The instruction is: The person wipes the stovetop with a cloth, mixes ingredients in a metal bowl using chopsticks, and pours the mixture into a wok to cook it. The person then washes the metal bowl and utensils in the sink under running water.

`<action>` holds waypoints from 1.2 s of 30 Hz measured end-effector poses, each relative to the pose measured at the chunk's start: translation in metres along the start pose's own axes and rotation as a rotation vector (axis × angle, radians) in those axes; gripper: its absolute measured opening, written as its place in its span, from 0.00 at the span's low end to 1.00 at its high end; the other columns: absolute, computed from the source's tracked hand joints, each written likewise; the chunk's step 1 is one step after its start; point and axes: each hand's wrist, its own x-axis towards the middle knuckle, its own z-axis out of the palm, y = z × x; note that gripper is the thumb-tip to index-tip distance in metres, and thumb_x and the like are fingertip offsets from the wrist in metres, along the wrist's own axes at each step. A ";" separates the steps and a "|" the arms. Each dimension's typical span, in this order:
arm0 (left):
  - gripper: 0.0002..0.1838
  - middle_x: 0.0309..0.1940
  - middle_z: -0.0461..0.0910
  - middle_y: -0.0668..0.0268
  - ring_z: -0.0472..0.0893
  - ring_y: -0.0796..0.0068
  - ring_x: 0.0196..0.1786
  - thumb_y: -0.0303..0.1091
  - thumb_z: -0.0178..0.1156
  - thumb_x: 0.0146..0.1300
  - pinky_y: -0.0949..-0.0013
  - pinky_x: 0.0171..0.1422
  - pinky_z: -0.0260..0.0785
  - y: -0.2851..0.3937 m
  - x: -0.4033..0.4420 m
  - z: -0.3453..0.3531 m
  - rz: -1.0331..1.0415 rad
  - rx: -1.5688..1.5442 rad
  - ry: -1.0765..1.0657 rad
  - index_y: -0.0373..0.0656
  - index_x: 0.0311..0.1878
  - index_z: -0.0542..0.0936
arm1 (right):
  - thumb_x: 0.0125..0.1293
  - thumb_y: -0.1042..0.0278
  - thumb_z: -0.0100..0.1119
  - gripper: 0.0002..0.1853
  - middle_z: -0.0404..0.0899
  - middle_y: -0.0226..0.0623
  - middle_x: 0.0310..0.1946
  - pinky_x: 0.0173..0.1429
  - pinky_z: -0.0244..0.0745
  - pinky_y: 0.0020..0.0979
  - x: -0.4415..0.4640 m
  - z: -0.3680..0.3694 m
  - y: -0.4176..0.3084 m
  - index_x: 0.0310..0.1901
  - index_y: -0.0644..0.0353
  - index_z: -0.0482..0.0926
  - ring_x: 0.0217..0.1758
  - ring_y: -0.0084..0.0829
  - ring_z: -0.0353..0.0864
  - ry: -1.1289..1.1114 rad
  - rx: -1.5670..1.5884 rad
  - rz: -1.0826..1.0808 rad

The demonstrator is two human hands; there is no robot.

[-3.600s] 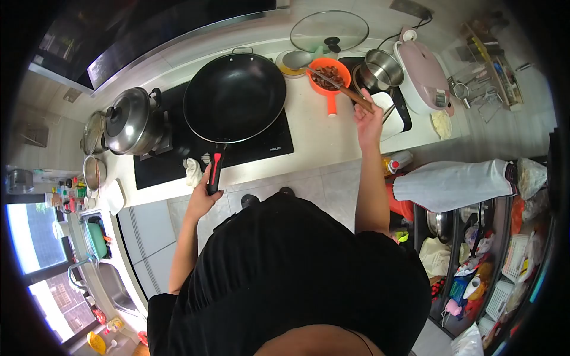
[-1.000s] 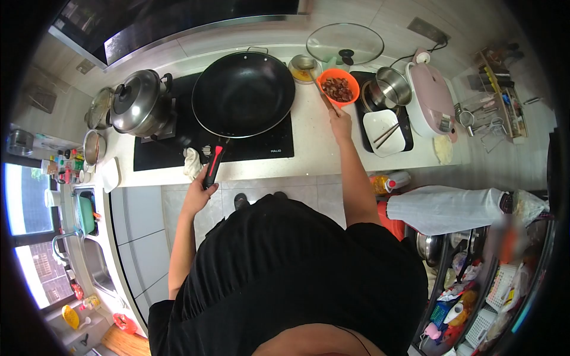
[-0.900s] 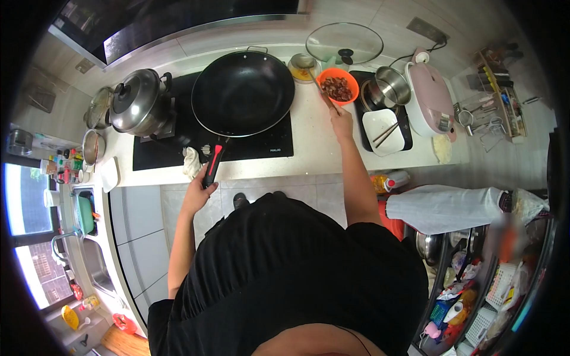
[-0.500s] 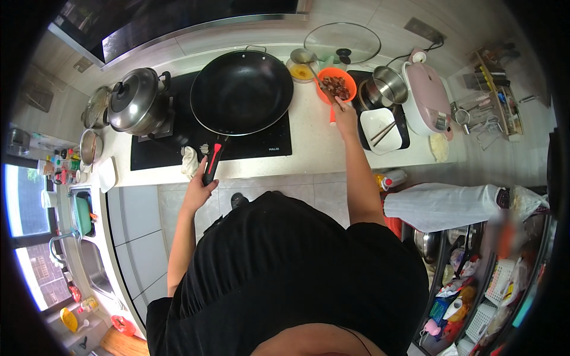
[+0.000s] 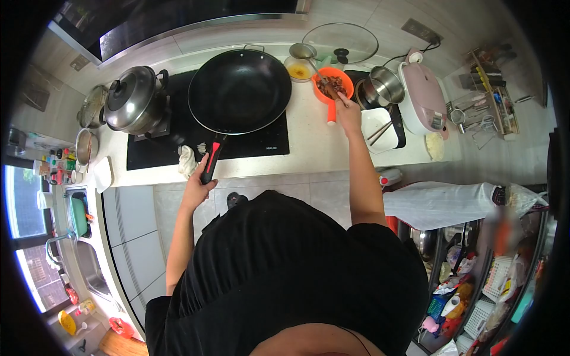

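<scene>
A large black wok (image 5: 240, 89) sits on the black cooktop. My left hand (image 5: 199, 187) is closed round its black-and-red handle (image 5: 211, 159). My right hand (image 5: 347, 113) grips the end of a ladle (image 5: 301, 51), whose round metal head hangs by a bowl of yellow liquid (image 5: 298, 72). The ladle's handle crosses above an orange bowl (image 5: 347, 76) with a long orange handle, which holds brown chopped pieces. Below the right hand lies a square white dish (image 5: 379, 140) with chopsticks (image 5: 380, 133) across it.
A lidded steel pot (image 5: 135, 98) stands left of the wok, with a white cloth (image 5: 186, 160) near the cooktop's front edge. A small saucepan (image 5: 383, 86), a rice cooker (image 5: 423, 95) and a glass lid (image 5: 356, 38) are on the right. The sink (image 5: 92, 267) is at left.
The ladle's head has shifted slightly up, and my right hand has moved slightly right. The whole view has drifted a little left. My left hand stays on the wok handle.
</scene>
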 end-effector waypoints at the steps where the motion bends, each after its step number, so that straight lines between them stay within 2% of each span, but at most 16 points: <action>1: 0.45 0.18 0.66 0.74 0.64 0.83 0.14 0.21 0.62 0.53 0.76 0.19 0.60 0.000 0.000 0.000 -0.001 -0.001 0.002 0.64 0.72 0.58 | 0.60 0.57 0.55 0.20 0.81 0.53 0.41 0.49 0.73 0.32 -0.001 -0.001 -0.001 0.54 0.52 0.79 0.43 0.42 0.83 0.006 -0.005 -0.010; 9: 0.45 0.18 0.65 0.75 0.64 0.84 0.15 0.22 0.62 0.53 0.76 0.19 0.61 0.000 0.000 -0.003 0.013 0.012 -0.015 0.63 0.73 0.57 | 0.61 0.55 0.55 0.20 0.81 0.51 0.43 0.51 0.73 0.33 -0.003 -0.007 -0.012 0.53 0.51 0.80 0.46 0.44 0.82 0.015 -0.032 -0.009; 12: 0.45 0.18 0.65 0.75 0.63 0.84 0.15 0.22 0.62 0.53 0.76 0.19 0.61 0.000 0.001 -0.003 0.017 0.006 -0.017 0.63 0.73 0.57 | 0.63 0.65 0.55 0.20 0.70 0.23 0.19 0.26 0.60 0.20 -0.005 -0.005 -0.014 0.57 0.60 0.77 0.20 0.14 0.64 0.040 0.030 -0.108; 21: 0.45 0.20 0.67 0.75 0.63 0.84 0.15 0.21 0.62 0.53 0.76 0.19 0.61 0.001 0.001 -0.005 0.016 0.004 -0.019 0.62 0.73 0.57 | 0.64 0.64 0.56 0.21 0.68 0.23 0.18 0.27 0.60 0.20 -0.006 -0.006 -0.019 0.57 0.59 0.76 0.21 0.15 0.63 0.027 0.035 -0.122; 24: 0.45 0.20 0.67 0.75 0.63 0.84 0.15 0.21 0.63 0.53 0.76 0.19 0.60 0.002 0.001 -0.005 0.016 0.012 -0.014 0.62 0.73 0.57 | 0.62 0.56 0.55 0.20 0.82 0.52 0.41 0.50 0.73 0.32 -0.009 -0.011 -0.030 0.54 0.53 0.79 0.44 0.42 0.83 -0.014 -0.035 -0.012; 30: 0.45 0.20 0.67 0.75 0.63 0.85 0.16 0.21 0.63 0.53 0.76 0.20 0.60 0.000 0.002 -0.005 0.019 0.009 -0.015 0.62 0.73 0.57 | 0.62 0.58 0.54 0.21 0.83 0.50 0.40 0.50 0.72 0.30 -0.005 -0.006 -0.023 0.55 0.54 0.78 0.41 0.39 0.83 0.008 -0.014 -0.086; 36: 0.45 0.20 0.67 0.75 0.63 0.84 0.16 0.22 0.63 0.53 0.76 0.19 0.60 0.000 0.002 -0.006 0.016 0.004 -0.016 0.62 0.73 0.57 | 0.62 0.57 0.54 0.20 0.82 0.50 0.39 0.49 0.73 0.31 -0.009 -0.010 -0.033 0.55 0.53 0.79 0.40 0.38 0.83 -0.015 -0.037 -0.022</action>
